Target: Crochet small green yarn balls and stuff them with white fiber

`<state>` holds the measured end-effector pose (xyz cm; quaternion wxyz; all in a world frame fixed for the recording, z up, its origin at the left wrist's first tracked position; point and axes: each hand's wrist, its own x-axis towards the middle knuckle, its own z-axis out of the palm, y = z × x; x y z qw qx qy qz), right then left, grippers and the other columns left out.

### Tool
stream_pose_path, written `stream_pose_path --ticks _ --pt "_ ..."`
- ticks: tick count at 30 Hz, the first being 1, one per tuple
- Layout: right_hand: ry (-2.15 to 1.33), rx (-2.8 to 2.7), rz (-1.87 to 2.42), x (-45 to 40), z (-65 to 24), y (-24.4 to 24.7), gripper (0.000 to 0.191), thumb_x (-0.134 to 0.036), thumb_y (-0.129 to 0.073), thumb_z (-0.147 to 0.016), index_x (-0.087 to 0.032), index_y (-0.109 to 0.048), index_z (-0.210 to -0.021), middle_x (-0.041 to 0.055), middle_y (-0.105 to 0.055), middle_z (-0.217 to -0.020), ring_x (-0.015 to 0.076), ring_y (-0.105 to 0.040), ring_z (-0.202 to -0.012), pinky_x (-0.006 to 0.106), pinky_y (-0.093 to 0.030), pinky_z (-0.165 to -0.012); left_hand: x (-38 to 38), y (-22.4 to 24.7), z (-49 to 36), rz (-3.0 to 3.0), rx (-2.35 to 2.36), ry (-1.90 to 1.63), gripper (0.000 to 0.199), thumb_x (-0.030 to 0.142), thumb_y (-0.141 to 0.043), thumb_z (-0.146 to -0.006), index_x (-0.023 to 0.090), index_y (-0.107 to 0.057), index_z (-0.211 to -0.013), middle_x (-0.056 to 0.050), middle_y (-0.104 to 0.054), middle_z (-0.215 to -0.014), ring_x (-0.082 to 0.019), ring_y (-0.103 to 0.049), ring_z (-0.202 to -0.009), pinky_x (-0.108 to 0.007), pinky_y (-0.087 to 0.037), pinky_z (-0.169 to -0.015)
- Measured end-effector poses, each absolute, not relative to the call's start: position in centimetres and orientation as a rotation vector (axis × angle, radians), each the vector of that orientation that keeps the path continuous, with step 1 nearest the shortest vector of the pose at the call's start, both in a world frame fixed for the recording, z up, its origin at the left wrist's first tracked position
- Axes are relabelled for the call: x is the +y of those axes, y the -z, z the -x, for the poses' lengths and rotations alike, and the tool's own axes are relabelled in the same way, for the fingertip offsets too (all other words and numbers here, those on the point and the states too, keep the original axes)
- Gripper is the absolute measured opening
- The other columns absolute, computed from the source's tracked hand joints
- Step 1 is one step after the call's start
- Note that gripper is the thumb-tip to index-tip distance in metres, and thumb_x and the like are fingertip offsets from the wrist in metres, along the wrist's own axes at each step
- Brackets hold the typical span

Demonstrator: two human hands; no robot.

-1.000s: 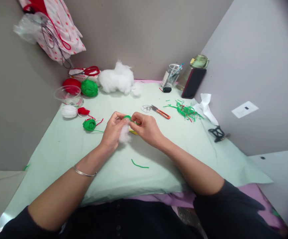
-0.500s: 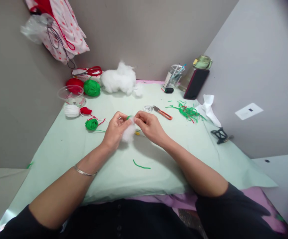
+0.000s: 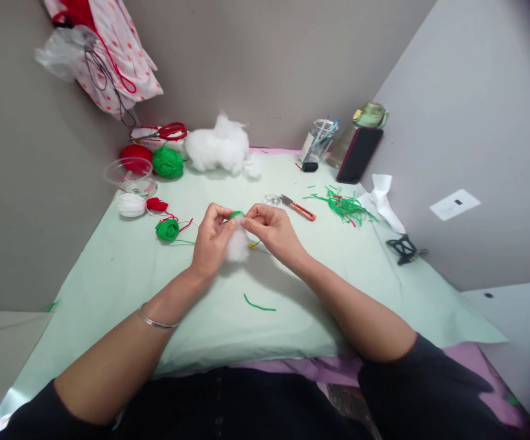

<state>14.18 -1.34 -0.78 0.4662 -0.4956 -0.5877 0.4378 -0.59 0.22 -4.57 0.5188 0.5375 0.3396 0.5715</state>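
My left hand [image 3: 212, 239] is closed on a small green yarn piece [image 3: 236, 214], thumb and fingers pinching it. A tuft of white stuffing [image 3: 238, 243] hangs from between both hands. The fingertips of my right hand [image 3: 273, 230] are pinched on the stuffing's upper end, against the green piece. A small yellow bit [image 3: 252, 245] shows below my right fingers. One green strand [image 3: 259, 304] lies on the cloth nearer to me. Left of my left hand is a small green yarn ball [image 3: 167, 230], with a thread running toward that hand.
At the back sit a large heap of stuffing [image 3: 219, 146], a green ball [image 3: 168, 162] and red scissors [image 3: 172, 131]. Orange snips [image 3: 298, 208], green yarn scraps [image 3: 345, 206], a phone [image 3: 359, 155] and a black stand [image 3: 403, 249] lie or stand to the right.
My fingertips have shifted slightly on the piece, and more of its green part shows above the stuffing. The whole view has moved a little.
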Motion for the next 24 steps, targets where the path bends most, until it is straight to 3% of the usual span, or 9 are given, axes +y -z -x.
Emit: stream_pose_path --ticks 3,7,12,17,24 --pt "-0.908 -1.532 1.271 -1.3 -14.4 1.1 0.024 -0.034 -0.064 -0.082 -0.02 -0.052 -0.066 -0.0067 -0.042 -0.057 0.0094 -0.033 -0.054 0.027 -0.023 -0.053 0.2 4.6 0.7 -1.263 0.783 -1.333 0.02 0.036 -0.071 -0.089 0.022 -0.058 -0.092 0.001 -0.058 -0.085 -0.012 -0.054 -0.07 -0.024 -0.042 -0.062" --pt "-0.744 -1.658 1.303 -1.4 -14.8 1.1 0.026 -0.035 -0.062 -0.086 -0.021 -0.051 -0.067 -0.0065 -0.042 -0.058 0.0102 -0.035 -0.057 0.027 -0.025 -0.056 0.7 4.0 0.9 -1.244 0.739 -1.266 0.029 0.033 -0.079 -0.08 0.021 -0.055 -0.091 0.001 -0.06 -0.089 -0.011 -0.056 -0.07 -0.024 -0.043 -0.061" --pt "-0.781 -1.803 1.256 -2.0 -14.8 0.8 0.015 -0.028 -0.053 -0.092 -0.021 -0.051 -0.078 -0.0078 -0.041 -0.058 0.0107 -0.035 -0.056 0.026 -0.027 -0.058 1.2 3.9 1.0 -1.307 0.841 -1.307 0.025 0.026 -0.077 -0.074 0.021 -0.055 -0.084 0.003 -0.059 -0.079 -0.012 -0.054 -0.068 -0.024 -0.042 -0.061" --pt "-0.694 -1.923 1.255 -2.8 -13.9 0.8 0.006 -0.021 -0.05 -0.088 -0.023 -0.048 -0.082 -0.0079 -0.04 -0.061 0.0105 -0.033 -0.056 0.026 -0.028 -0.059 1.0 4.4 0.8 -1.265 0.945 -1.368 0.016 0.014 -0.069 -0.075 0.02 -0.055 -0.076 0.005 -0.053 -0.071 -0.011 -0.047 -0.066 -0.023 -0.037 -0.06" --pt "-0.679 -1.735 1.34 -2.0 -13.9 1.0 0.016 -0.027 -0.057 -0.084 -0.022 -0.048 -0.072 -0.0075 -0.04 -0.06 0.0097 -0.034 -0.056 0.026 -0.026 -0.057 0.2 4.0 0.3 -1.133 0.871 -1.28 0.013 0.024 -0.066 -0.083 0.022 -0.053 -0.083 0.006 -0.055 -0.069 -0.011 -0.049 -0.057 -0.023 -0.038 -0.054"
